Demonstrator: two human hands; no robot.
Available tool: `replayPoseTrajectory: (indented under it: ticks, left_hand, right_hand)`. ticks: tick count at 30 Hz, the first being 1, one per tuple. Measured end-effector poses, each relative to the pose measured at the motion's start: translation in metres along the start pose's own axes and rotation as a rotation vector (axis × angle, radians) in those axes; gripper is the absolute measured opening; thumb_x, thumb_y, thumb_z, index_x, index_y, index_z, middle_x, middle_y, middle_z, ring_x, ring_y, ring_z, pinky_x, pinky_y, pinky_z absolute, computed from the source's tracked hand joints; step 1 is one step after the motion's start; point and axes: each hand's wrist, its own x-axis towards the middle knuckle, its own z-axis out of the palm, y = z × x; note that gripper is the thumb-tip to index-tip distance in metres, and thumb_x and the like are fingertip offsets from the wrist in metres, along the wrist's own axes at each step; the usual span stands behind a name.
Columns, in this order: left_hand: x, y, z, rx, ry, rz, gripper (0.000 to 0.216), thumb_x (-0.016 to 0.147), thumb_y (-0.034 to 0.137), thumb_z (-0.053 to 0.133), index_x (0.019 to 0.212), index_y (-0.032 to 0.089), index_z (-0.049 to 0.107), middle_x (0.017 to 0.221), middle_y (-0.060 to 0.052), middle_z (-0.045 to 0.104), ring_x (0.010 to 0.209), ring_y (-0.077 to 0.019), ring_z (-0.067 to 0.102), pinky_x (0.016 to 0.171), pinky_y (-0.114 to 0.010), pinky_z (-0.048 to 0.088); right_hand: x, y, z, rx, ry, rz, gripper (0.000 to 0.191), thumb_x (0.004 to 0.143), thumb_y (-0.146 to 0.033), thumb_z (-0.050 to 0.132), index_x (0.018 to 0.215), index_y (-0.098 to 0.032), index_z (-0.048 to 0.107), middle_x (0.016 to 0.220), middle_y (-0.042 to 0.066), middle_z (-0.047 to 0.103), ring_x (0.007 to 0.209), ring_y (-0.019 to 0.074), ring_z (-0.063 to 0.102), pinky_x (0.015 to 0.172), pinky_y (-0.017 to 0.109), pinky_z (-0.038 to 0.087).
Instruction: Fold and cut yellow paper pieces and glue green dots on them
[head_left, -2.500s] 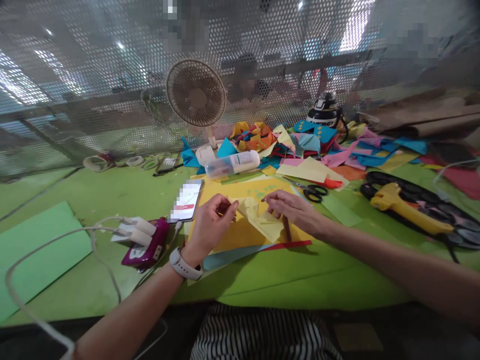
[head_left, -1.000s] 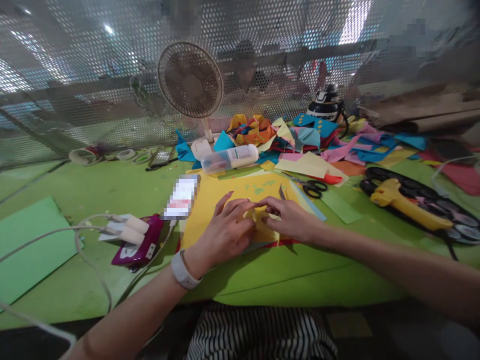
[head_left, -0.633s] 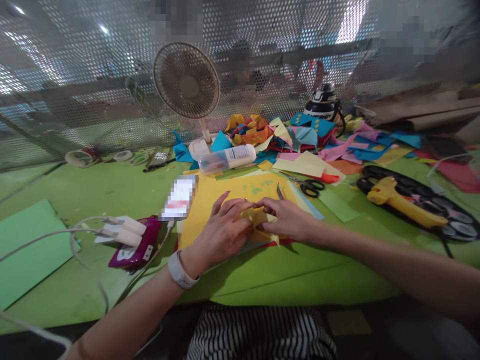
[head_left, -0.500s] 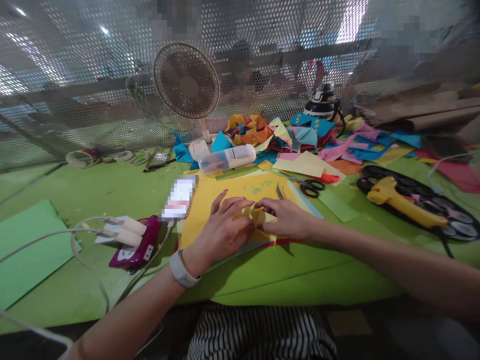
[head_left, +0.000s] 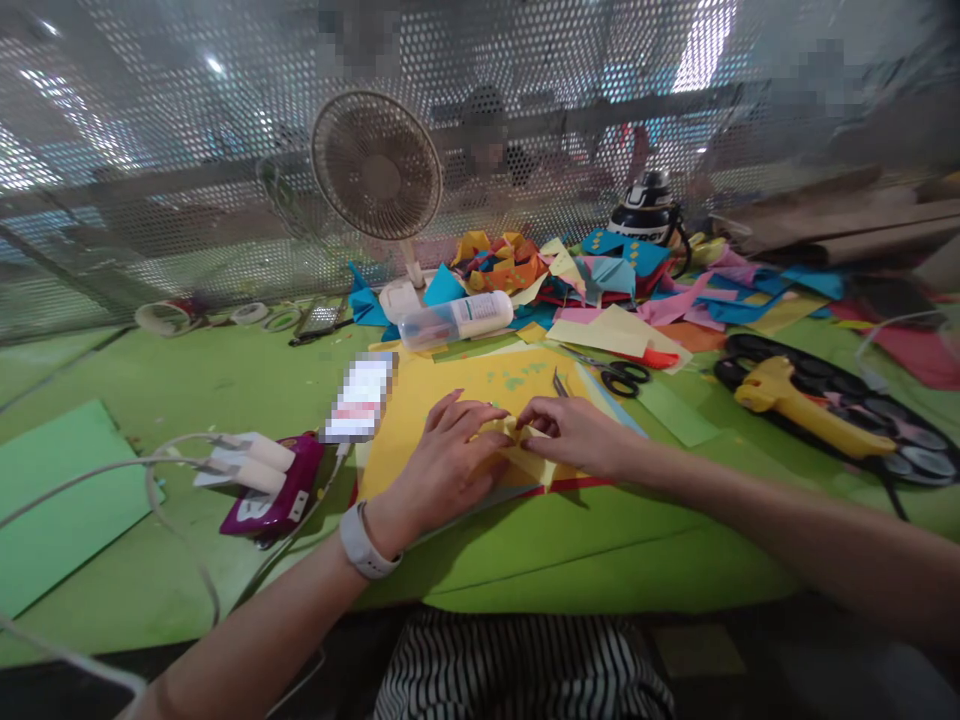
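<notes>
Between my two hands is a small piece of folded pale yellow paper (head_left: pixel 531 462), partly hidden by the fingers. My left hand (head_left: pixel 457 455), with a pale watch band on its wrist, pinches its left side with thumb and fingers. On the right side, my right hand (head_left: pixel 574 432) grips the same paper with bent fingertips. Both hands rest over a stack of coloured sheets, a yellow sheet (head_left: pixel 420 400) on top with small green bits on it. Tweezers (head_left: pixel 559 384) lie just beyond my right hand, and black-handled scissors (head_left: pixel 624 376) are behind them.
A phone (head_left: pixel 361 398) and a purple power strip (head_left: pixel 274 500) with cables lie left. Behind are a clear bottle (head_left: pixel 457 320), a fan (head_left: pixel 377 165) and heaped coloured paper (head_left: pixel 592 275). A yellow glue gun (head_left: pixel 817 405) rests on a black tray (head_left: pixel 739 345) at right.
The fingers of both hands have shifted slightly on the pale yellow paper, and more of its lower part shows between them. The surrounding things stay in place.
</notes>
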Motion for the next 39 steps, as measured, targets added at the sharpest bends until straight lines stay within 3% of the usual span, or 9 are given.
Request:
replayPoseTrajectory:
  ticks: [8,11,16,26,32,39]
  left_hand:
    - [0.003,0.001,0.004,-0.008,0.024,-0.011,0.016,0.077,0.017,0.053,0.090,0.022,0.060,0.114,-0.005,0.056,0.108,-0.0215,0.046,0.102,-0.046,0.025]
    - [0.002,0.001,0.004,-0.015,0.046,-0.018,0.013,0.081,0.020,0.051,0.088,0.022,0.061,0.107,-0.005,0.059,0.100,-0.0209,0.050,0.091,-0.042,0.036]
    - [-0.002,0.005,-0.002,-0.093,-0.046,0.082,0.021,0.088,0.023,0.043,0.093,0.018,0.062,0.088,-0.005,0.064,0.082,-0.0161,0.056,0.071,-0.030,0.047]
    - [-0.006,0.015,-0.006,-0.017,-0.134,0.127,0.021,0.087,0.023,0.042,0.093,0.015,0.061,0.088,-0.009,0.063,0.082,-0.0184,0.059,0.071,-0.034,0.051]
    - [-0.006,0.014,-0.003,-0.012,-0.139,0.138,0.019,0.086,0.019,0.043,0.095,0.014,0.059,0.093,-0.009,0.063,0.083,-0.0184,0.059,0.073,-0.034,0.051]
    - [-0.007,0.011,-0.002,-0.018,-0.143,0.171,0.020,0.086,0.018,0.043,0.101,0.015,0.056,0.096,-0.008,0.063,0.085,-0.0190,0.059,0.072,-0.034,0.051]
  right_hand:
    - [-0.001,0.001,0.003,-0.021,0.012,-0.022,0.014,0.074,-0.026,0.054,0.082,-0.018,0.063,0.069,0.001,0.062,0.060,0.0127,0.053,0.051,0.022,0.033]
    - [-0.002,0.004,0.002,-0.026,0.014,-0.059,0.012,0.075,-0.024,0.054,0.077,-0.018,0.065,0.071,0.002,0.063,0.062,0.0128,0.054,0.054,0.023,0.035]
    - [-0.001,0.006,0.002,0.053,0.000,-0.022,0.012,0.073,-0.024,0.057,0.077,-0.017,0.066,0.068,0.002,0.064,0.062,0.0132,0.056,0.054,0.022,0.038]
    - [-0.004,0.003,0.002,0.064,0.031,0.009,0.013,0.073,-0.027,0.060,0.079,-0.017,0.064,0.070,0.002,0.064,0.063,0.0131,0.057,0.055,0.022,0.040]
    - [-0.003,0.007,-0.010,0.042,-0.082,-0.038,0.011,0.070,-0.023,0.064,0.079,-0.017,0.061,0.070,0.001,0.062,0.063,0.0130,0.056,0.056,0.022,0.040]
    - [-0.007,0.003,-0.009,-0.092,-0.058,-0.134,0.006,0.074,-0.019,0.060,0.078,-0.017,0.058,0.073,0.001,0.060,0.066,0.0134,0.053,0.059,0.023,0.037]
